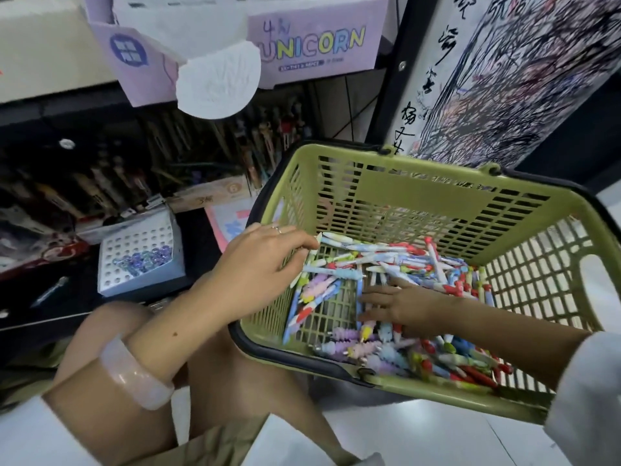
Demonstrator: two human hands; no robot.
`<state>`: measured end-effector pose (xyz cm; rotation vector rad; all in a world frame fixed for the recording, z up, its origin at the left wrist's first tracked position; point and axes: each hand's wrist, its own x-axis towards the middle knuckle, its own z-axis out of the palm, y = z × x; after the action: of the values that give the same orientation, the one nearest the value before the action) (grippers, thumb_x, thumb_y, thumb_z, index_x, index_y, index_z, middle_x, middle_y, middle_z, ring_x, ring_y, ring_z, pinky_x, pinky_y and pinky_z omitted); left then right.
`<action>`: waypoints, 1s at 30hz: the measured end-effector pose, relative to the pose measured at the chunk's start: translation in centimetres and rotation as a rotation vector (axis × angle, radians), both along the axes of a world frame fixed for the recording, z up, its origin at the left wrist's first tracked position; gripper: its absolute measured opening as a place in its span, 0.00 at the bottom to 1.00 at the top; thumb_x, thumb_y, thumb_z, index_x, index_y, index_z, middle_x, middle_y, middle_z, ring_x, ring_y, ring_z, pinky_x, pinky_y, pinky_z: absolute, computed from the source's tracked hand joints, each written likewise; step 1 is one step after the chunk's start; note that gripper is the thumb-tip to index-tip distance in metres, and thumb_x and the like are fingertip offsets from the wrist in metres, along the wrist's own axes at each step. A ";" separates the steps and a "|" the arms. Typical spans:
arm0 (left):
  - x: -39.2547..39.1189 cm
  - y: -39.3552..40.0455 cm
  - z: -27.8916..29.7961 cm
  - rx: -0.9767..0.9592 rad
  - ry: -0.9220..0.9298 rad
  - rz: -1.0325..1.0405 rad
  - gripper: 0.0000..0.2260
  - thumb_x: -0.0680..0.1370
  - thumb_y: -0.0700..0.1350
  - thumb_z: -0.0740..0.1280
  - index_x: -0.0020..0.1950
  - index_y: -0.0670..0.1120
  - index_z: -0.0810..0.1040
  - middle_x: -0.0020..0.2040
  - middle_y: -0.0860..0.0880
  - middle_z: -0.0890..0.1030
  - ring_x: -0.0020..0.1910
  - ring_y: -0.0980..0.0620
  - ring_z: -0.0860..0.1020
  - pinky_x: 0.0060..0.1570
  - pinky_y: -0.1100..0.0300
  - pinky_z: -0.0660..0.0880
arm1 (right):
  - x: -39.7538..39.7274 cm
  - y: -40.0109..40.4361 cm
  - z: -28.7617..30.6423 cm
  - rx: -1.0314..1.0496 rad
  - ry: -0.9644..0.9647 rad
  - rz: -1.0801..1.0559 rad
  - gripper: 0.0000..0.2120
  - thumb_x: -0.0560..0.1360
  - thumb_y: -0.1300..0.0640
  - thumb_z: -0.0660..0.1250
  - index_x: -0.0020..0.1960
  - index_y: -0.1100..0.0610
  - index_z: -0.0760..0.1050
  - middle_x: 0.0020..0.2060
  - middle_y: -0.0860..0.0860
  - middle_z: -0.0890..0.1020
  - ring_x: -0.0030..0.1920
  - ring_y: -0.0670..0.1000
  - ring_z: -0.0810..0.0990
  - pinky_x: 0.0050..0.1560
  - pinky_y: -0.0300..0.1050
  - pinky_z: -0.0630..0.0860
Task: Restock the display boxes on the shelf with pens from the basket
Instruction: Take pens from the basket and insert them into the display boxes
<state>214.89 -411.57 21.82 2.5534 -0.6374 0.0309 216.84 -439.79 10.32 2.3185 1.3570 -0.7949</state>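
A green plastic basket (416,183) sits on the floor to my right, its bottom covered with several colourful pens (339,271). My left hand (258,267) reaches in over the left rim, and its bent fingertips touch pale pens at the pile's upper left. My right hand (400,306) lies in the middle of the basket with fingers spread flat on the pens, pointing left. On the dark lower shelf stands a white display box (141,260) with a grid of holes, and a few blue and purple pens stick in it.
A purple "UNICORN" box (316,45) stands on the shelf above, beside an open purple flap (134,58). Rows of dark pens (188,146) fill the shelf's back. A loose pen (50,290) lies on the shelf at left. My bare knees (208,361) are between shelf and basket.
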 end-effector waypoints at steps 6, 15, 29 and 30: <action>-0.1 -0.2 0.1 -0.041 0.000 0.022 0.10 0.80 0.44 0.60 0.57 0.50 0.79 0.55 0.55 0.80 0.55 0.54 0.74 0.44 0.65 0.56 | 0.5 2.7 -1.8 0.150 -0.045 0.099 0.22 0.78 0.62 0.57 0.71 0.54 0.62 0.71 0.55 0.65 0.73 0.54 0.60 0.68 0.52 0.56; 0.0 0.0 -0.2 0.005 -0.015 0.000 0.11 0.80 0.45 0.59 0.57 0.50 0.78 0.54 0.56 0.81 0.55 0.54 0.75 0.45 0.66 0.56 | 0.7 5.9 2.1 0.537 0.099 -0.520 0.11 0.71 0.59 0.69 0.52 0.58 0.73 0.38 0.54 0.80 0.39 0.53 0.77 0.34 0.43 0.68; 1.1 -4.4 3.7 -0.926 0.829 0.126 0.14 0.76 0.45 0.67 0.61 0.53 0.72 0.48 0.54 0.82 0.43 0.56 0.82 0.43 0.64 0.78 | 2.6 11.4 16.2 1.640 0.877 -1.312 0.08 0.78 0.60 0.61 0.43 0.59 0.77 0.37 0.51 0.85 0.37 0.48 0.84 0.38 0.45 0.80; 1.0 -4.2 4.1 -0.962 0.842 0.128 0.10 0.76 0.44 0.67 0.57 0.50 0.74 0.42 0.52 0.83 0.38 0.54 0.82 0.41 0.62 0.79 | 2.4 11.7 16.8 1.618 0.820 -1.278 0.08 0.78 0.59 0.62 0.44 0.59 0.78 0.37 0.51 0.85 0.35 0.48 0.83 0.34 0.43 0.79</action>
<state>215.86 -415.79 25.89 1.4559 -0.0611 -0.5301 219.28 -428.11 27.08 4.6921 0.2287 -1.2716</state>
